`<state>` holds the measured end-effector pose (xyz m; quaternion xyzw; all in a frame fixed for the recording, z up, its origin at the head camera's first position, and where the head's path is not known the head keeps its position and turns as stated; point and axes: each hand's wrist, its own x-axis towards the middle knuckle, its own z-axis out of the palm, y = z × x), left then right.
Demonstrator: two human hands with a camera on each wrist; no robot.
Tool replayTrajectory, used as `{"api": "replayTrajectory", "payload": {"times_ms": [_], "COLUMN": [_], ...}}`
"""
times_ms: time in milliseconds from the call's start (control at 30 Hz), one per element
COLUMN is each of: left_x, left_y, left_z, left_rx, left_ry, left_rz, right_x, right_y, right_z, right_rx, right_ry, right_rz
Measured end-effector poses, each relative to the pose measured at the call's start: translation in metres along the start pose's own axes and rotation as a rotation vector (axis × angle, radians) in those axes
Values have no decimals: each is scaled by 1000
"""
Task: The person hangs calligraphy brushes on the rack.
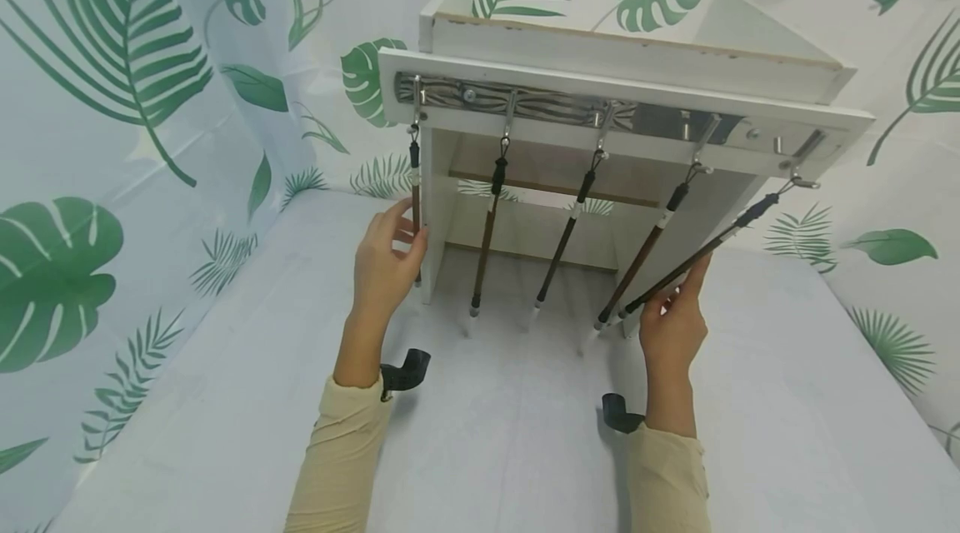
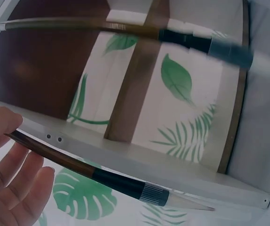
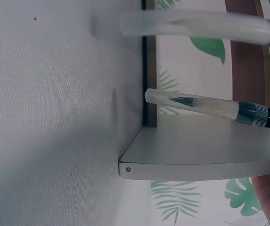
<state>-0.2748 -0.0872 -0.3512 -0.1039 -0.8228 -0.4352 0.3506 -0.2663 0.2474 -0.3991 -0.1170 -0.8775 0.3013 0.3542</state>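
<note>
Several brown-handled paintbrushes hang by black loops from metal hooks on a white rack (image 1: 637,112). In the left wrist view, my left hand (image 2: 3,174) pinches the handle of the leftmost paintbrush (image 2: 74,162) between thumb and fingers, beside the rack's side panel. Its pale tip points away from the hand. My right hand (image 1: 673,329) is at the far right paintbrush (image 1: 693,256), which hangs at a slant, and its straight index finger touches the handle. Between the hands hang other paintbrushes, including a middle paintbrush (image 1: 564,246). Most of the right hand lies outside the right wrist view.
The rack stands on a white-covered table (image 1: 510,433), with a side panel (image 3: 205,170) at its right. Behind it hangs a leaf-patterned backdrop (image 1: 262,133). Black angled mounts (image 1: 408,371) sit at both wrists.
</note>
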Motion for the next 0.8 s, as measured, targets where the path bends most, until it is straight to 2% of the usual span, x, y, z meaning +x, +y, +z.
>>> {"api": "replayTrajectory", "payload": {"times_ms": [200, 400, 533, 667, 733, 800], "left_x": [-1, -4, -12, -17, -17, -16], "left_y": [0, 4, -2, -13, -20, -25], "left_z": [2, -1, 2, 2, 0, -3], "left_rx": [-13, -32, 56, 175, 194, 194], "left_ry": [-8, -90, -141, -174, -190, -218], "left_rz": [-9, -78, -53, 14, 20, -2], "right_x": [0, -1, -5, -9, -10, -9], "right_y": [1, 1, 4, 11, 15, 18], "right_z": [-3, 2, 8, 14, 15, 14], "right_rx": [-8, -20, -57, -107, -134, -162], "right_ry": [-17, -24, -35, -129, -200, -272], "right_rz": [29, 36, 21, -12, -44, -81]}}
